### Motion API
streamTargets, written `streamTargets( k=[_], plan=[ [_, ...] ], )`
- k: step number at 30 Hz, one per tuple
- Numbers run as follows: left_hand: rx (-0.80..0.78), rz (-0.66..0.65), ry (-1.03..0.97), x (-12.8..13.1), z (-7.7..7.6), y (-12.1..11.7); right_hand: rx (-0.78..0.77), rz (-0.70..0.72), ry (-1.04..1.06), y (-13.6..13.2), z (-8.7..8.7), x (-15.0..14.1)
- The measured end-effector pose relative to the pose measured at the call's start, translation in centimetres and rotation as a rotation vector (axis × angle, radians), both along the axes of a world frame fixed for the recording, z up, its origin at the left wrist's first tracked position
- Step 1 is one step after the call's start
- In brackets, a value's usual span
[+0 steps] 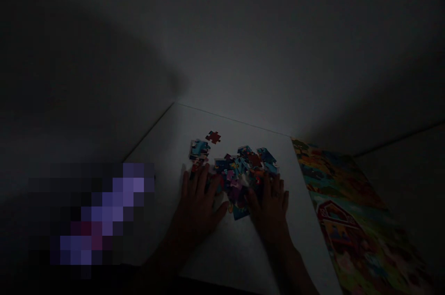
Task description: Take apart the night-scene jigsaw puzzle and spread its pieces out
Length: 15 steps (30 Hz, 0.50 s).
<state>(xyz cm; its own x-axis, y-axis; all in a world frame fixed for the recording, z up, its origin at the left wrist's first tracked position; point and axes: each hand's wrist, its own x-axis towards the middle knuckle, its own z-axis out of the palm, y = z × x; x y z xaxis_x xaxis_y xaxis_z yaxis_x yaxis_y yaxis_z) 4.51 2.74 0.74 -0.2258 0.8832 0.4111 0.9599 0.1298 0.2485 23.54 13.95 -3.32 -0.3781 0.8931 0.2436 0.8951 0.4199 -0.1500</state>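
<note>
A heap of jigsaw puzzle pieces point(239, 165) in blue, purple and red lies on a white tabletop point(208, 248). My left hand point(200, 197) rests at the heap's left side, palm down, fingers spread and touching pieces. Over the right side lies my right hand point(269, 204), also palm down with its fingers apart; some pieces are partly hidden beneath it. Beyond my left fingertips is a small cluster of blue pieces point(199, 147). One red puzzle piece point(213, 137) lies alone, farther back.
Along the right edge lies a colourful farm picture point(347, 211) with a red barn. A pale wall point(236, 63) rises behind the tabletop. A pixelated purple patch point(107, 211) covers part of the left side. The scene is very dim.
</note>
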Motion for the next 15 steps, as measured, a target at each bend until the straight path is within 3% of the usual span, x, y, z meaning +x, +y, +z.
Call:
streamTargets(
  k=[2,6,10,15],
  plan=[
    [0.016,-0.01,0.017,0.1,-0.4,0.1,-0.062,0.02,-0.026,2.9,0.3,-0.2],
    [0.058,-0.027,0.02,0.2,-0.7,0.1,-0.191,-0.24,0.058,8.8,2.4,-2.7],
    [0.07,-0.049,0.0,0.3,-0.4,0.0,-0.294,-0.189,0.001,12.1,4.7,-7.1],
    [0.088,-0.08,-0.016,0.5,-0.7,0.2,-0.352,0.059,-0.121,12.0,5.5,-13.2]
  ],
)
